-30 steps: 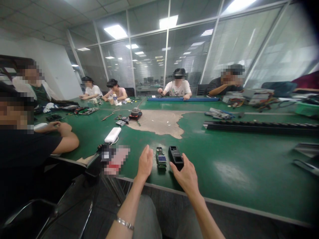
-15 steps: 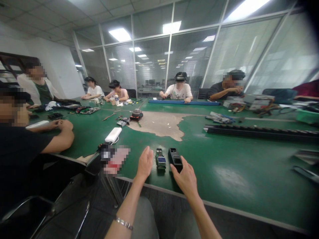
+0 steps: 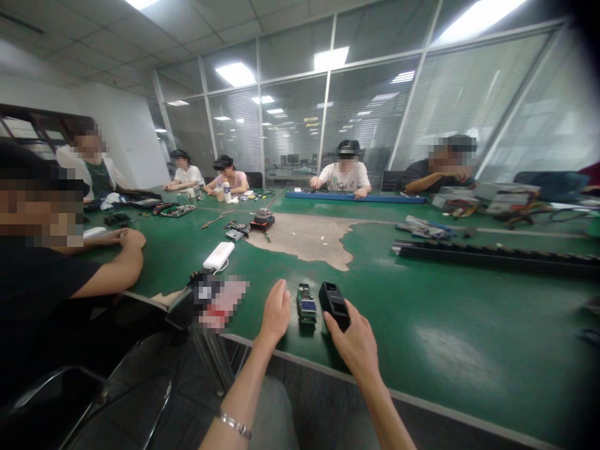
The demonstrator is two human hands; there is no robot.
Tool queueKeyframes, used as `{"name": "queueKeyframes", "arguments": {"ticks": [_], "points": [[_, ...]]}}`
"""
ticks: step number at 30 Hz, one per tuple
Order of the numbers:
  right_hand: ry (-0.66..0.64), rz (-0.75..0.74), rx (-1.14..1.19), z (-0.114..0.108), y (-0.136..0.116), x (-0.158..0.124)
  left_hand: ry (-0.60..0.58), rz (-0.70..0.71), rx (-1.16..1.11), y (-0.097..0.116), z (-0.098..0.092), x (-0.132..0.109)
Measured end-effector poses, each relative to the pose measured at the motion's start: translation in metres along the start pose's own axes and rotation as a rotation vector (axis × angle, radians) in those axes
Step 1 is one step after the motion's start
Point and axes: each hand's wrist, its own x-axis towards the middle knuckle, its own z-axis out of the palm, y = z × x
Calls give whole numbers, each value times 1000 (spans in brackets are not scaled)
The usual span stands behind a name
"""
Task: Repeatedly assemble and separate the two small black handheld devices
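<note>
Just in front of me, a green circuit board with a small blue screen [image 3: 307, 306] lies on the green table [image 3: 422, 312]. Right beside it is a black plastic casing [image 3: 332, 297] with cut-outs in its face. My right hand [image 3: 359, 340] has its thumb and fingers around the near end of this casing, which rests on the table. To the left of the board, my left hand [image 3: 275, 312] stands on its edge with fingers stretched out, holding nothing. A gap separates it from the board.
A white power-bank-like block [image 3: 219, 255] with a cable lies ahead on the left, near a blurred-out pink item [image 3: 229, 300]. A long black rail [image 3: 492, 256] lies at the right. Bare brown patch [image 3: 304, 240] mid-table. Co-workers sit around; one person's arm [image 3: 117, 265] rests at the left.
My view has turned slightly left, so everything appears shifted a little to the right. Both hands keep about the same places by the board and casing.
</note>
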Motion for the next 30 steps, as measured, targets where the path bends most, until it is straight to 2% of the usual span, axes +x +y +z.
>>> {"name": "queueKeyframes", "arguments": {"ticks": [8,12,16,21,30], "points": [[42,78,120,-11,-12,-3,31,-11,10,-2,2,2],[94,12,169,-15,-27,-6,46,-34,-30,0,2,2],[91,-57,185,-13,-49,-3,59,-59,-76,3,0,3],[71,-76,139,-3,-69,-1,50,-87,-103,6,-3,3],[48,-52,-16,8,-83,-5,34,-102,-116,7,-5,3]]}}
